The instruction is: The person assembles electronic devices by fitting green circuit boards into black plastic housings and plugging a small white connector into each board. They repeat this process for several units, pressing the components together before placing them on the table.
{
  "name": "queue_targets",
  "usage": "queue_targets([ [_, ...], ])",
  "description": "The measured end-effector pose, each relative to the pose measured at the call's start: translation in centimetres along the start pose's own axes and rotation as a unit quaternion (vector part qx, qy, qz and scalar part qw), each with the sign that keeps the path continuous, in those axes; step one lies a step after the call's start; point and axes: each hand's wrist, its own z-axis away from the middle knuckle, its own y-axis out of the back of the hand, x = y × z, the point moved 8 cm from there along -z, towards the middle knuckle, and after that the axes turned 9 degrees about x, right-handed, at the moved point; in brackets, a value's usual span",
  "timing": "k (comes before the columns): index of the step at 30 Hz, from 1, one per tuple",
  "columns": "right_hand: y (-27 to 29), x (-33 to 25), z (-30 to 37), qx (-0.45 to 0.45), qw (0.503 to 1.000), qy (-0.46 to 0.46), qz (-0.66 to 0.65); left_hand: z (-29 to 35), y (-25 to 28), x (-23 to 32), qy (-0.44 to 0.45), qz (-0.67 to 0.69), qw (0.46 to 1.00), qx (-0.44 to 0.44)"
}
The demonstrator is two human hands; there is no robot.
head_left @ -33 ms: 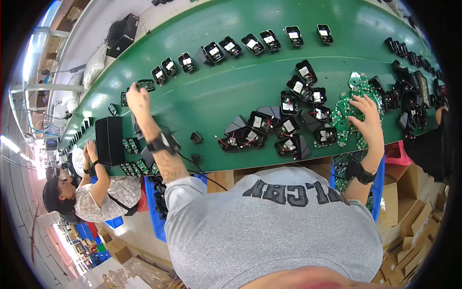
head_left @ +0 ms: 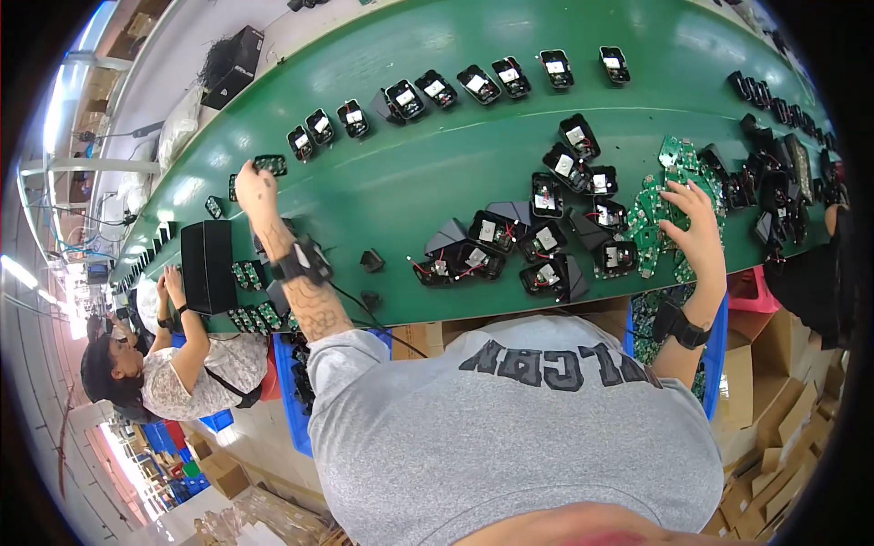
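Observation:
My left hand (head_left: pixel 258 189) reaches far left over the green table, fingers curled at the near edge of a small black housing (head_left: pixel 270 165) with a green board in it. The hand partly hides the grip. Close beside it lies another such housing (head_left: pixel 233 187). My right hand (head_left: pixel 694 218) is over a pile of green circuit boards (head_left: pixel 648 223), its fingers apart and slightly bent; whether a fingertip touches a board is unclear. Between the hands, several open black housings (head_left: pixel 543 238) with white labels and red wires lie clustered.
A row of open housings (head_left: pixel 403 98) runs along the far side of the green table (head_left: pixel 391 200). A black box (head_left: pixel 208 266) stands at left, near another person (head_left: pixel 196 369). More black parts (head_left: pixel 774 182) are heaped at right. Blue bins (head_left: pixel 715 355) sit below the near edge.
My left hand has shifted slightly left and nearer, and the housing at its fingers has shifted slightly the same way. My right hand stays where it was.

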Motion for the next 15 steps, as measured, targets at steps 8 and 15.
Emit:
queue_targets([
  [8, -0.7, -0.2, 0.6, -0.043, 0.999, 0.005, 0.016, -1.7, -8.0, -5.7, 0.018, -0.156, 0.985, -0.066],
  [15, -0.6, -0.1, -0.1, -0.042, 0.999, -0.003, -0.008, -2.6, -8.1, -1.5, -0.070, 0.052, 0.996, 0.024],
])
